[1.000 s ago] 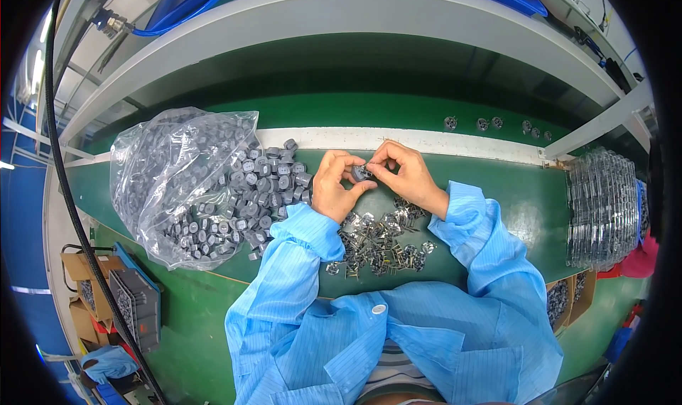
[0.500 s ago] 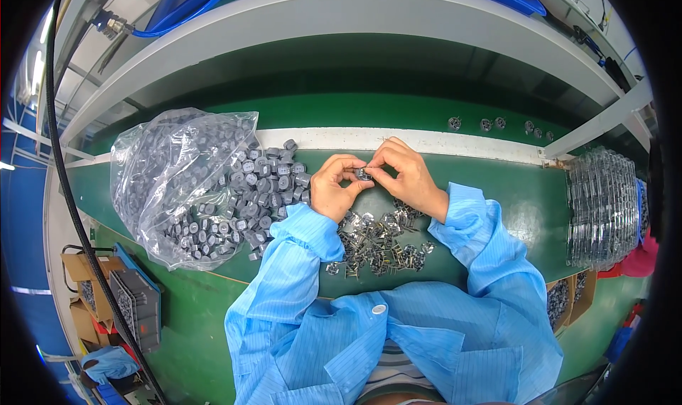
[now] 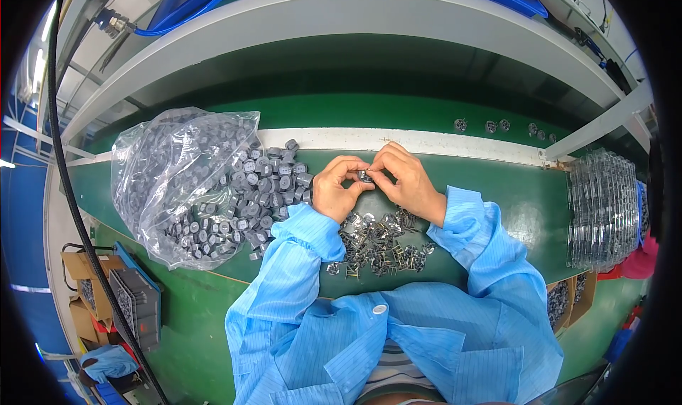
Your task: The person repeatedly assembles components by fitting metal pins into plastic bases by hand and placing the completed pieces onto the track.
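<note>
My left hand (image 3: 337, 190) pinches a small round dark part with shiny metal on it (image 3: 364, 177) between thumb and fingers. From the other side, my right hand (image 3: 409, 187) has its thumb and fingertips closed at the top of the same part; whether it also grips a smaller piece is too small to tell. Just below both hands lies a loose pile of metal-pinned parts (image 3: 383, 245). Left of my left hand, grey round plastic caps (image 3: 268, 185) spill from a large clear plastic bag (image 3: 153, 185).
A stack of clear plastic trays (image 3: 602, 209) stands at the bench's right end. Several small round parts (image 3: 491, 126) sit beyond the white ledge (image 3: 440, 143). A grey shelf beam (image 3: 341, 7) crosses above. On the floor are a grey crate (image 3: 135, 305) and cartons (image 3: 586, 295).
Both hands stay together at the small part. My right hand's fingers have shifted slightly down and left, with the fingertips closer over the part. The view has moved a little.
</note>
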Action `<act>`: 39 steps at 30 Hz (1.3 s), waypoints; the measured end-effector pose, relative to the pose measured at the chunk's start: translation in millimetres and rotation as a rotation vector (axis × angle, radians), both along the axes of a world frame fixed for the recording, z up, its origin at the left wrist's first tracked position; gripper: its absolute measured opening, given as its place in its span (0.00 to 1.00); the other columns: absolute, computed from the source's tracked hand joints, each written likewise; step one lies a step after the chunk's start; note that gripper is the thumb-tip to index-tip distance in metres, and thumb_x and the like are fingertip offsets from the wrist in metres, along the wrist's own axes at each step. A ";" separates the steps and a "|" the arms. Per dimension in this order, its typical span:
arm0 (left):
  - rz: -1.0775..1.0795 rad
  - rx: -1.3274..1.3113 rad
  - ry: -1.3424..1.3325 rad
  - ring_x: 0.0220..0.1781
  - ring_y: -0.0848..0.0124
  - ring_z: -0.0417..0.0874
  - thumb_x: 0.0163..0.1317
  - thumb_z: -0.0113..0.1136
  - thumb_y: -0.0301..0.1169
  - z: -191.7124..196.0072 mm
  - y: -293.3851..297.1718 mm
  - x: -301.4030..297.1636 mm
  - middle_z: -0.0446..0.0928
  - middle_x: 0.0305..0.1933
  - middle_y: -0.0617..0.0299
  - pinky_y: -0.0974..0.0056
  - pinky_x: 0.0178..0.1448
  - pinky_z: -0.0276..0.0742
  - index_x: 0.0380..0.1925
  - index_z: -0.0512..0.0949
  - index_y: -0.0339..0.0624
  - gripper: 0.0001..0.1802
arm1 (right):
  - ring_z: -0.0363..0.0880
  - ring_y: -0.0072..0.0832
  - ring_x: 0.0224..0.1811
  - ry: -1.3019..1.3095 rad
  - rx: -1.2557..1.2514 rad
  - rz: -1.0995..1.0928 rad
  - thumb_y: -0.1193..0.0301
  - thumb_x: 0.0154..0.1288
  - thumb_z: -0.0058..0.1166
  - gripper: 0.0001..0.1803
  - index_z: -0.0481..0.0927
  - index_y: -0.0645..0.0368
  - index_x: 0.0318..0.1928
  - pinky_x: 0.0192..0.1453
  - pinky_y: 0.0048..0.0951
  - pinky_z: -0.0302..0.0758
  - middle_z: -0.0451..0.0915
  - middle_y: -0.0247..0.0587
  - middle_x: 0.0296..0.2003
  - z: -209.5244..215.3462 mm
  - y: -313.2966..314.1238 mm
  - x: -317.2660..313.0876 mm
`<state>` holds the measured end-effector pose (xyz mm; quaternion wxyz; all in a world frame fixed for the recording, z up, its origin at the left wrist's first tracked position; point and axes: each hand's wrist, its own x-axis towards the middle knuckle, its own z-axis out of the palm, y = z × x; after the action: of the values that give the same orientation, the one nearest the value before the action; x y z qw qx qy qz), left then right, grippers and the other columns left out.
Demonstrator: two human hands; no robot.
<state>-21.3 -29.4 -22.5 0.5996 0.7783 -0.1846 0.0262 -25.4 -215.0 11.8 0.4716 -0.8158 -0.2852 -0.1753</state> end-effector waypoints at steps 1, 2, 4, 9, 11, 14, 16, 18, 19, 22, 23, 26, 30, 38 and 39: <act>0.000 0.000 0.000 0.47 0.70 0.86 0.47 0.70 0.08 0.7 -0.2 -0.4 0.80 0.50 0.56 0.68 0.48 0.87 0.44 0.82 0.33 0.22 | 0.76 0.40 0.36 -0.023 -0.016 -0.020 0.81 0.56 0.63 0.09 0.73 0.63 0.31 0.40 0.39 0.73 0.75 0.43 0.30 -1.1 0.4 -0.8; 0.007 0.013 -0.012 0.47 0.71 0.86 0.47 0.70 0.08 1.5 -0.2 -1.1 0.80 0.50 0.56 0.68 0.48 0.86 0.44 0.81 0.33 0.22 | 0.76 0.40 0.36 -0.047 -0.032 -0.038 0.81 0.57 0.63 0.09 0.73 0.63 0.31 0.40 0.38 0.73 0.75 0.42 0.30 -1.4 1.4 -1.6; 0.019 0.027 -0.026 0.47 0.71 0.85 0.48 0.70 0.08 2.5 -1.0 -1.9 0.81 0.50 0.57 0.68 0.48 0.86 0.43 0.81 0.33 0.21 | 0.77 0.40 0.36 0.073 0.038 -0.045 0.81 0.57 0.63 0.08 0.74 0.64 0.32 0.40 0.37 0.74 0.76 0.43 0.31 1.1 4.1 -3.7; 0.076 0.232 -0.286 0.54 0.60 0.82 0.41 0.80 0.21 17.3 -2.6 -1.6 0.81 0.50 0.56 0.57 0.59 0.78 0.44 0.79 0.41 0.27 | 0.81 0.42 0.37 0.718 0.518 0.085 0.81 0.60 0.61 0.06 0.78 0.65 0.37 0.42 0.34 0.78 0.79 0.44 0.34 -17.4 -0.8 6.0; 0.191 0.487 -0.421 0.67 0.51 0.72 0.44 0.80 0.34 21.0 9.4 6.2 0.77 0.58 0.53 0.46 0.74 0.59 0.57 0.74 0.42 0.37 | 0.83 0.42 0.38 0.555 0.307 -0.058 0.81 0.60 0.60 0.06 0.81 0.65 0.39 0.45 0.35 0.79 0.81 0.47 0.36 -19.0 -22.7 23.0; 0.564 0.855 -0.478 0.73 0.49 0.65 0.54 0.74 0.36 2.7 30.3 17.3 0.74 0.63 0.50 0.38 0.77 0.52 0.64 0.71 0.42 0.37 | 0.81 0.42 0.39 -0.045 -0.137 -0.487 0.78 0.58 0.62 0.07 0.83 0.62 0.38 0.43 0.40 0.78 0.82 0.47 0.34 -21.0 -78.0 56.4; 0.743 1.137 -0.406 0.77 0.46 0.59 0.60 0.69 0.36 -7.6 46.3 22.1 0.71 0.66 0.48 0.31 0.79 0.42 0.67 0.68 0.43 0.36 | 0.79 0.42 0.39 -0.173 -0.327 -0.663 0.77 0.56 0.64 0.08 0.84 0.61 0.38 0.43 0.41 0.77 0.81 0.44 0.33 -32.0 -110.7 66.0; 0.678 1.115 -0.354 0.77 0.48 0.60 0.61 0.68 0.35 -4.8 46.6 25.2 0.73 0.64 0.49 0.31 0.79 0.42 0.66 0.69 0.43 0.33 | 0.77 0.41 0.40 -0.197 -0.491 -0.735 0.76 0.54 0.65 0.07 0.84 0.61 0.36 0.43 0.41 0.75 0.81 0.43 0.34 -35.4 -131.3 67.1; 0.614 1.095 -0.301 0.76 0.49 0.61 0.62 0.67 0.34 -2.5 46.1 26.7 0.74 0.63 0.50 0.30 0.79 0.41 0.65 0.71 0.44 0.31 | 0.77 0.41 0.40 -0.198 -0.493 -0.741 0.76 0.54 0.65 0.07 0.84 0.61 0.36 0.43 0.41 0.75 0.81 0.43 0.34 -40.0 -136.7 67.8; 0.577 1.090 -0.243 0.72 0.55 0.68 0.60 0.67 0.32 9.6 55.9 19.6 0.78 0.57 0.55 0.30 0.79 0.41 0.59 0.75 0.46 0.25 | 0.78 0.42 0.41 -0.290 -0.540 -0.804 0.76 0.55 0.64 0.07 0.84 0.61 0.36 0.45 0.41 0.76 0.81 0.45 0.35 -15.0 -112.5 61.5; 0.575 1.086 -0.245 0.72 0.55 0.68 0.60 0.67 0.32 8.0 54.8 20.7 0.78 0.57 0.55 0.30 0.79 0.41 0.59 0.75 0.46 0.25 | 0.79 0.43 0.40 -0.081 -0.456 -0.584 0.75 0.55 0.64 0.08 0.84 0.60 0.37 0.45 0.41 0.76 0.81 0.46 0.36 -7.9 -107.3 56.4; 0.574 1.006 -0.335 0.61 0.60 0.78 0.60 0.66 0.29 4.2 52.8 24.0 0.81 0.47 0.59 0.33 0.80 0.43 0.48 0.79 0.48 0.15 | 0.83 0.41 0.39 0.673 -0.464 0.154 0.67 0.55 0.69 0.18 0.82 0.59 0.45 0.45 0.40 0.79 0.82 0.46 0.36 24.9 -84.3 30.9; 0.420 0.905 -0.361 0.48 0.60 0.83 0.59 0.65 0.26 7.6 44.7 25.9 0.82 0.39 0.61 0.40 0.77 0.53 0.40 0.82 0.49 0.09 | 0.82 0.42 0.38 0.496 -0.554 0.547 0.69 0.55 0.69 0.14 0.84 0.59 0.41 0.43 0.42 0.77 0.82 0.43 0.36 -3.9 -55.7 12.2; 0.117 -0.306 0.260 0.45 0.76 0.81 0.73 0.58 0.29 2.6 30.4 18.3 0.81 0.44 0.60 0.73 0.40 0.74 0.50 0.80 0.35 0.11 | 0.79 0.27 0.33 0.487 -0.152 0.309 0.74 0.59 0.68 0.05 0.87 0.61 0.36 0.38 0.29 0.75 0.80 0.39 0.32 -9.7 -16.9 10.1; 0.039 -0.508 0.479 0.46 0.75 0.81 0.73 0.58 0.27 4.5 30.1 18.9 0.80 0.46 0.59 0.73 0.40 0.74 0.52 0.79 0.33 0.12 | 0.78 0.23 0.32 0.471 -0.059 0.284 0.74 0.60 0.68 0.06 0.88 0.61 0.37 0.37 0.27 0.74 0.80 0.37 0.32 -15.4 -19.5 12.2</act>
<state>-2.4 0.7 -18.0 0.7998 0.5917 -0.0115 -0.1007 -13.2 -234.6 -3.6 0.5208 -0.7994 -0.2841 0.0955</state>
